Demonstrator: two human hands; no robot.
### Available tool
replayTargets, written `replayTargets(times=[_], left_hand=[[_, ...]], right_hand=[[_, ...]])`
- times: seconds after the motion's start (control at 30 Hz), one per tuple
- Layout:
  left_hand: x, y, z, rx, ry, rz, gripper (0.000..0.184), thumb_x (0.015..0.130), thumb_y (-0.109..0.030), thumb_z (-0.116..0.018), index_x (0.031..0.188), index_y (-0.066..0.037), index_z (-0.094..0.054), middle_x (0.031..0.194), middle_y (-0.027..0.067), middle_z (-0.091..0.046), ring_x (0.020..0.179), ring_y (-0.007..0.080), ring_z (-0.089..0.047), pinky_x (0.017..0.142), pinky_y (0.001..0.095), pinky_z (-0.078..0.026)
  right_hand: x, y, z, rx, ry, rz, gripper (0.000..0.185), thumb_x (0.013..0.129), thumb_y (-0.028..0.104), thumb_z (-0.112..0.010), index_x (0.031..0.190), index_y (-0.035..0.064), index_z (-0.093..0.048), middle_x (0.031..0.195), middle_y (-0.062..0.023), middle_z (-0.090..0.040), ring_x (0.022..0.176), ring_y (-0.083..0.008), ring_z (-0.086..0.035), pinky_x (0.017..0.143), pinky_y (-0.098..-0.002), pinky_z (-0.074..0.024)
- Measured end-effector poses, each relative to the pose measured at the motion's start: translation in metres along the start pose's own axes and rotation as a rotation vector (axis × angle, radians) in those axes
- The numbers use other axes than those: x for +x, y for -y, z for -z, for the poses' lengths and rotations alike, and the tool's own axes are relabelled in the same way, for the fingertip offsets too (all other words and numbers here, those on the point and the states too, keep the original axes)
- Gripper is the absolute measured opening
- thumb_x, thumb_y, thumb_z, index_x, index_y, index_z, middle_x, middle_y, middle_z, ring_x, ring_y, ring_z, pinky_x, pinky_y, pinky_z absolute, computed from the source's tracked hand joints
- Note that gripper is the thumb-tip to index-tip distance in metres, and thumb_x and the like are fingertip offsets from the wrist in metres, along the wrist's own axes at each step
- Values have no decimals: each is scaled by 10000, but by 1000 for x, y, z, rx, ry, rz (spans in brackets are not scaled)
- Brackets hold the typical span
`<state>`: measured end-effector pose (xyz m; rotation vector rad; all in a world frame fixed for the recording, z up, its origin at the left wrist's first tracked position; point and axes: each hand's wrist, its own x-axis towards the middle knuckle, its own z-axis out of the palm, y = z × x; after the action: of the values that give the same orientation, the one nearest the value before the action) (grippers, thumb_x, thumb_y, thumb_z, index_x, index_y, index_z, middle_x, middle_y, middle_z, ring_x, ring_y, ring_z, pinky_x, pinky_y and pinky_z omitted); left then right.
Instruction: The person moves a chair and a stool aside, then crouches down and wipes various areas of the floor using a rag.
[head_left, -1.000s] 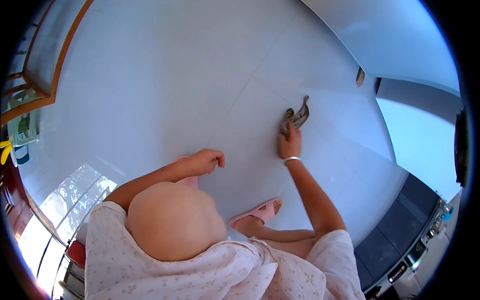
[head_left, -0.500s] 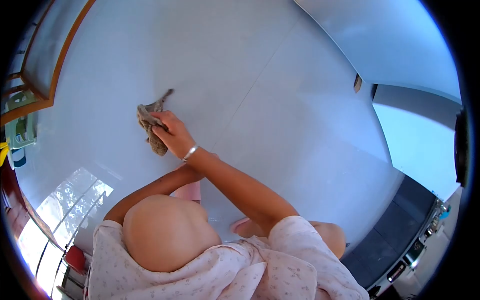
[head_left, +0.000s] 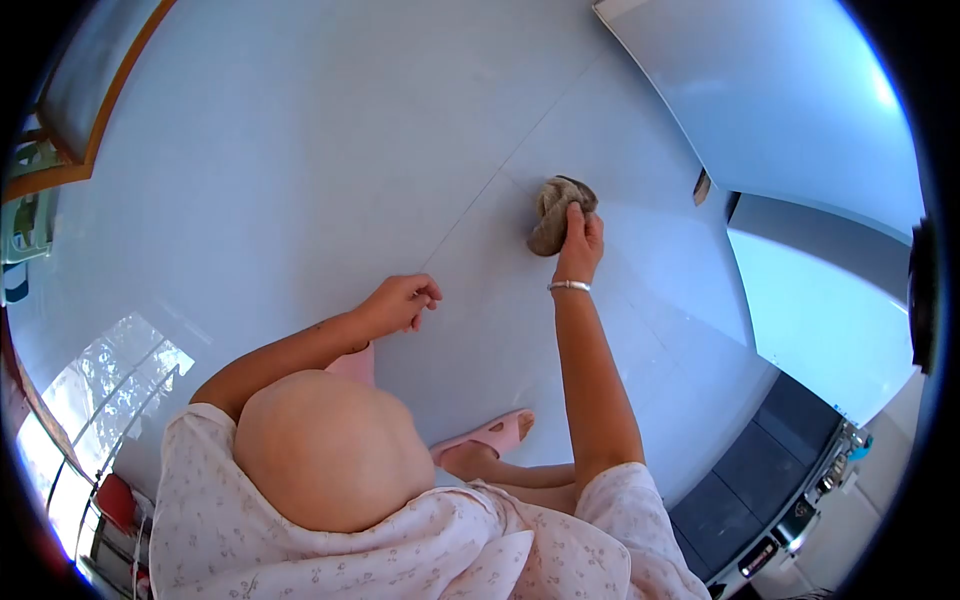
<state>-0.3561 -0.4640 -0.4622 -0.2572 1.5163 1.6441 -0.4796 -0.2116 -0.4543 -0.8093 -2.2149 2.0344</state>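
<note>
A crumpled brown cloth point(head_left: 547, 228) touches the pale tiled floor point(head_left: 400, 130), right of the middle. My right hand point(head_left: 580, 243), with a silver bracelet at its wrist, grips the cloth between thumb and fingers. To the left and nearer my body, my left hand point(head_left: 398, 303) hangs over the floor by my knee. Its fingers are loosely bent and a little apart, and nothing shows in them. Below it, a pink slipper point(head_left: 495, 436) is on my foot.
A wood-framed piece of furniture point(head_left: 125, 80) stands at the upper left, with a pale green stool point(head_left: 28, 225) below it. White cabinet panels point(head_left: 790, 90) run along the right. Dark tiles point(head_left: 740, 490) lie at the lower right.
My right hand has swung from the left to the right with the cloth in it, so my arms no longer cross. My left hand has come into view. The view has shifted slightly.
</note>
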Motion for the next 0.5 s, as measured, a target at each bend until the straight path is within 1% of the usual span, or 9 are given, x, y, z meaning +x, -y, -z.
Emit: replayTargets(times=[0.03, 0.07, 0.1, 0.17, 0.23, 0.3, 0.37, 0.43, 0.5], left_hand=[[3, 6, -4, -58, 40, 29, 153, 910, -16, -435, 995, 13, -558, 882, 79, -587, 589, 115, -553, 511, 270, -456], [4, 8, -5, -112, 75, 57, 158, 910, -16, -427, 995, -1, -560, 901, 72, -594, 611, 112, -565, 526, 265, -470], [2, 6, -6, -108, 66, 59, 158, 910, -16, -427, 995, -1, -560, 901, 72, -594, 611, 112, -565, 526, 265, -470], [-1, 4, -5, -29, 132, 72, 146, 887, 4, -421, 947, 2, -554, 885, 74, -591, 617, 123, -577, 541, 273, -478], [-5, 9, 1, -49, 105, 96, 144, 878, 13, -423, 938, 6, -554, 875, 74, -589, 620, 133, -582, 542, 278, -481], [-5, 15, 6, -61, 85, 108, 142, 869, 22, -426, 929, 9, -554, 865, 75, -586, 623, 143, -587, 543, 283, -484], [-11, 17, 11, -47, 62, 51, 161, 867, 16, -396, 915, 21, -549, 861, 87, -591, 633, 161, -597, 541, 291, -485], [-11, 8, 16, 21, 57, 65, 156, 872, 11, -398, 910, 28, -548, 851, 103, -607, 648, 171, -605, 550, 294, -491], [-14, 7, 17, 84, 57, 79, 154, 877, 6, -399, 904, 36, -548, 840, 119, -624, 664, 181, -613, 559, 298, -497]], right_hand=[[9, -14, 1, -318, -94, 115, 193, 889, 196, -621, 964, 19, -605, 1023, -52, -590, 936, -180, -580, 819, -320, -472], [9, -18, -4, -612, -52, 229, 235, 866, 172, -640, 1018, -5, -606, 1056, -80, -546, 934, -200, -561, 798, -326, -459], [7, -29, -14, -603, -46, 229, 235, 866, 172, -640, 1018, -5, -606, 1056, -80, -546, 934, -200, -561, 798, -326, -459], [-1, -60, -42, -861, 15, 398, 270, 822, 116, -648, 1076, 33, -611, 1083, -130, -552, 992, -280, -557, 833, -372, -463], [-32, -63, -83, -905, 128, 555, 312, 816, 75, -600, 1128, 77, -606, 1109, -163, -551, 1046, -334, -539, 866, -408, -463], [-59, -60, -124, -918, 277, 578, 317, 835, 63, -540, 1145, 93, -597, 1137, -170, -552, 1068, -346, -533, 883, -413, -467], [-81, -63, -160, -867, 366, 621, 288, 858, 80, -509, 1128, 92, -608, 1110, -162, -572, 1031, -335, -554, 868, -412, -468], [-96, -67, -190, -673, 707, 395, 295, 844, 98, -553, 1132, 97, -616, 1077, -161, -593, 976, -339, -576, 848, -408, -471], [-119, -61, -210, -463, 858, 311, 300, 852, 130, -587, 1145, 70, -613, 1047, -125, -616, 916, -274, -603, 825, -369, -474]])
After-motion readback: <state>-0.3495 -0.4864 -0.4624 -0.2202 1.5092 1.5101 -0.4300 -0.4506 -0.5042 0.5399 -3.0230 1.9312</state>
